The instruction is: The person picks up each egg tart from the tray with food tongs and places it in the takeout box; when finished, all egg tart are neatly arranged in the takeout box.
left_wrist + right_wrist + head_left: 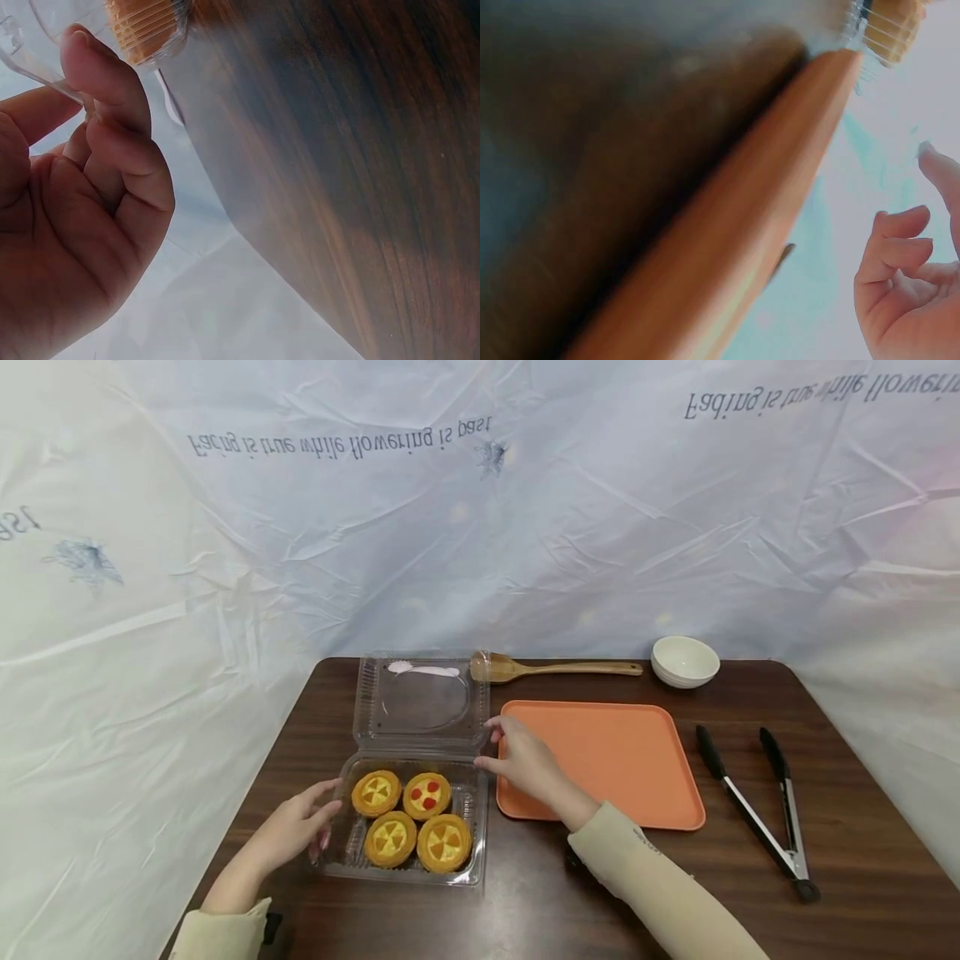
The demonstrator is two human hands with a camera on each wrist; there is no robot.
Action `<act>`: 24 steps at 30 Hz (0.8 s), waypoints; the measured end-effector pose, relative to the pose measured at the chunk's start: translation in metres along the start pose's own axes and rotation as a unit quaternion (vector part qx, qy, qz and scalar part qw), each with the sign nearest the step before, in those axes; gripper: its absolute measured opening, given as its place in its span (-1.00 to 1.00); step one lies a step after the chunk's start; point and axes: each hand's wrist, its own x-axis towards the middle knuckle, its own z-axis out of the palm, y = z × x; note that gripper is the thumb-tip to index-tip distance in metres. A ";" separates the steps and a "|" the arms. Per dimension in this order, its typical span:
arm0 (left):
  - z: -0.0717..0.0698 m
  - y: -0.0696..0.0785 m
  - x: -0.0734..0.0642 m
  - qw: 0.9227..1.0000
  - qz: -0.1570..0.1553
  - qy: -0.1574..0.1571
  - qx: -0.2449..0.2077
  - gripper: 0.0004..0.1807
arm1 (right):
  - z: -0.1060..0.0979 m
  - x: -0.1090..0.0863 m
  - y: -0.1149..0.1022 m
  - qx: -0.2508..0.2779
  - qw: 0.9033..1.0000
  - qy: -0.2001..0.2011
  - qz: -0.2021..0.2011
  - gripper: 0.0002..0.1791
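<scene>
A hinged clear plastic container [482,827] stands with its lid [422,714] raised at the back. Inside it lie several egg tarts [391,839], one topped with red pieces [427,796]. At the container's left wall my left hand [288,831] pinches the edge, thumb on the near side; the left wrist view shows the hand [97,187] with its fingers curled at the clear plastic. My right hand [528,764] hovers by the right hinge corner, thumb and fingers parted, above an orange tray's [600,760] left side. In the right wrist view nothing shows between its fingers [904,251].
Behind the tray lies a wooden spatula [577,668], its blade behind the lid's corner. A white bowl [685,662] stands at the back right. Spread tongs [757,818] with black tips lie right of the tray. A pale printed sheet [525,543] hangs behind the dark wooden table [525,902].
</scene>
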 end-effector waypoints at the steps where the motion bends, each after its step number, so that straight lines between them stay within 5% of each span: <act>1: 0.000 0.000 0.000 1.000 0.001 0.000 0.000 -0.49 | -0.001 0.000 -0.001 -0.006 1.000 0.002 -0.004 -0.38; 12: -0.021 -0.005 0.012 0.997 0.031 -0.059 0.030 -0.38 | -0.007 -0.002 -0.011 -0.057 0.998 -0.010 -0.031 -0.51; 19: -0.035 -0.004 0.039 0.995 0.054 -0.028 0.079 -0.31 | -0.007 -0.004 -0.011 -0.074 0.996 -0.015 -0.040 -0.55; 24: -0.035 -0.006 0.055 0.994 0.090 -0.033 0.043 -0.24 | -0.008 -0.006 -0.010 -0.077 0.996 -0.019 -0.044 -0.57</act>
